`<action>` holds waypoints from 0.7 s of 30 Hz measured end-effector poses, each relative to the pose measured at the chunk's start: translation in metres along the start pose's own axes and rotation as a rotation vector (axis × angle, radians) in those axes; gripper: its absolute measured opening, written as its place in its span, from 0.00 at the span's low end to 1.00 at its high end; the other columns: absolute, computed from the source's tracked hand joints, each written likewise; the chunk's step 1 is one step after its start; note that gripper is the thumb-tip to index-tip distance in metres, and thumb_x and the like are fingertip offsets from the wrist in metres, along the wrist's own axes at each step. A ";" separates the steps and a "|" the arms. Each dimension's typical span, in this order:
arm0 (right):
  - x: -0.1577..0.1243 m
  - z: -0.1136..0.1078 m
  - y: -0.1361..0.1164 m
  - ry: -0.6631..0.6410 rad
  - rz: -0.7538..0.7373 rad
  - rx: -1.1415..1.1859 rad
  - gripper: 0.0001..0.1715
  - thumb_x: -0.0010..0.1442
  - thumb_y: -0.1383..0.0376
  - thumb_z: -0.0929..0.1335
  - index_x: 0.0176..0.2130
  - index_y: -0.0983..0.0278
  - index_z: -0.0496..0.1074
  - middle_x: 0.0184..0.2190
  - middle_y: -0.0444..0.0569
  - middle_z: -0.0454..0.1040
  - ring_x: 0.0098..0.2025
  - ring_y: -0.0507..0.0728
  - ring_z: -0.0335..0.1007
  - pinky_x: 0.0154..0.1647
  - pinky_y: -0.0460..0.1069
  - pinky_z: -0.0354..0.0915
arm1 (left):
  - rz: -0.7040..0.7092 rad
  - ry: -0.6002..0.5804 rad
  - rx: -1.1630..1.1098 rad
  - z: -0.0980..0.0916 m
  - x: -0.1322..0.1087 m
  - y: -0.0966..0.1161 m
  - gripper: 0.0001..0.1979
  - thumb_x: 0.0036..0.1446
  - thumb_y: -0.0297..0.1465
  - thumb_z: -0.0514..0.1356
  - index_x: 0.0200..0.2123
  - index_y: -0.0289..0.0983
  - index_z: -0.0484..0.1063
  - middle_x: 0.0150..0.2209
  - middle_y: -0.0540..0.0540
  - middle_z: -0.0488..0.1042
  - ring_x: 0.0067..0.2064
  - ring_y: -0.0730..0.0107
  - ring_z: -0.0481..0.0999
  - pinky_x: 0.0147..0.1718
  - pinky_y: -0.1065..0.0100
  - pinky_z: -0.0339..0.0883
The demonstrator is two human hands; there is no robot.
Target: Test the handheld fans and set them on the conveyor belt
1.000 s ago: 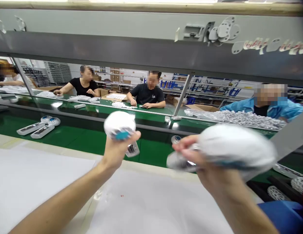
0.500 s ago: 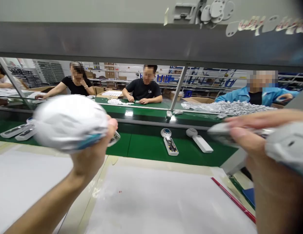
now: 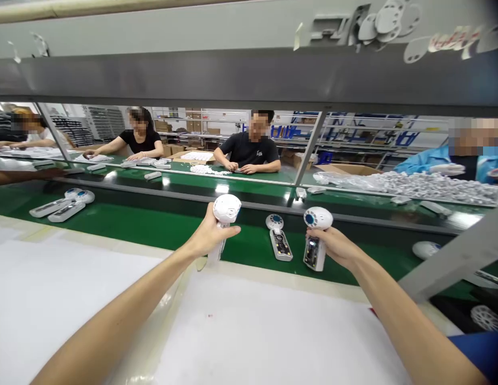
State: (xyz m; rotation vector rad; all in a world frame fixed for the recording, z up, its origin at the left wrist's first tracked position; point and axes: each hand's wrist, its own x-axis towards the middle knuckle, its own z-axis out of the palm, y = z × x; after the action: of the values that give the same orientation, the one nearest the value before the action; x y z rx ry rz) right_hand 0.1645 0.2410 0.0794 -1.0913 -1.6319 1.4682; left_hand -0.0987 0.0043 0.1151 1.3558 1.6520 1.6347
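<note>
My left hand (image 3: 211, 234) grips a white handheld device by its handle, the round head (image 3: 227, 208) up and the thumb sticking out to the right. My right hand (image 3: 337, 243) is closed round the handle of a second such device (image 3: 319, 218). Its open handle shows a circuit board, and a blue disc sits on its head. Both are held roughly upright at the near side of the green belt (image 3: 249, 240). Between them a third device (image 3: 280, 243) lies with its circuit board facing up. Some fingers of each hand are hidden behind the handles.
Two more devices (image 3: 72, 204) lie on the belt at left; another white head (image 3: 426, 249) shows beside a slanted grey post (image 3: 453, 256). White sheets (image 3: 273, 331) cover the near table. Across the belt, co-workers sit by a heap of small white parts (image 3: 441, 184). A grey beam (image 3: 232, 75) crosses overhead.
Both hands, each holding a device close to the camera before, have moved forward to the green belt. The view has turned slightly left. The device in the middle stays on the belt.
</note>
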 end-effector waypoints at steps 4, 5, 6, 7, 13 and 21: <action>0.003 0.000 0.009 -0.033 0.067 0.004 0.06 0.51 0.66 0.72 0.32 0.66 0.75 0.29 0.51 0.77 0.32 0.57 0.74 0.32 0.48 0.70 | -0.035 -0.014 -0.025 -0.002 0.003 -0.006 0.31 0.51 0.32 0.66 0.55 0.37 0.57 0.51 0.42 0.66 0.52 0.61 0.67 0.52 0.60 0.61; 0.005 0.000 0.011 -0.044 0.051 -0.036 0.07 0.53 0.64 0.71 0.34 0.66 0.75 0.31 0.53 0.78 0.33 0.58 0.75 0.34 0.49 0.70 | -0.039 -0.015 -0.042 -0.002 0.003 -0.008 0.31 0.50 0.32 0.66 0.55 0.37 0.58 0.51 0.42 0.66 0.52 0.61 0.67 0.52 0.60 0.61; 0.006 0.000 0.012 -0.049 0.018 -0.120 0.10 0.56 0.61 0.70 0.36 0.66 0.74 0.32 0.54 0.79 0.35 0.59 0.76 0.36 0.49 0.71 | -0.040 -0.010 -0.061 -0.002 0.005 -0.010 0.31 0.50 0.32 0.66 0.56 0.37 0.58 0.52 0.42 0.66 0.52 0.60 0.68 0.53 0.60 0.61; 0.008 -0.001 0.015 -0.047 -0.026 -0.234 0.13 0.59 0.58 0.68 0.37 0.66 0.74 0.33 0.54 0.79 0.36 0.60 0.77 0.37 0.50 0.71 | -0.040 0.001 -0.080 -0.002 0.006 -0.012 0.31 0.50 0.32 0.67 0.56 0.37 0.59 0.52 0.42 0.67 0.53 0.60 0.68 0.53 0.60 0.61; 0.018 0.004 0.032 0.069 -0.183 -0.759 0.19 0.61 0.57 0.66 0.44 0.69 0.75 0.35 0.57 0.78 0.40 0.65 0.75 0.41 0.53 0.66 | -0.072 0.048 -0.133 -0.005 0.014 -0.034 0.30 0.49 0.42 0.69 0.51 0.34 0.65 0.47 0.40 0.74 0.49 0.58 0.73 0.50 0.59 0.66; 0.007 0.007 0.032 0.174 -0.224 -1.019 0.24 0.63 0.66 0.63 0.57 0.66 0.73 0.55 0.64 0.68 0.57 0.71 0.64 0.59 0.60 0.58 | -0.096 0.036 0.015 -0.013 0.021 -0.075 0.30 0.54 0.44 0.64 0.54 0.36 0.61 0.50 0.39 0.74 0.51 0.59 0.75 0.51 0.59 0.68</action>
State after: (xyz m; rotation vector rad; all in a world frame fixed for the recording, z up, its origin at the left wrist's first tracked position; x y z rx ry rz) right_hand 0.1597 0.2450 0.0469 -1.4132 -2.3240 0.3107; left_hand -0.1422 0.0293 0.0548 1.2411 1.7254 1.6033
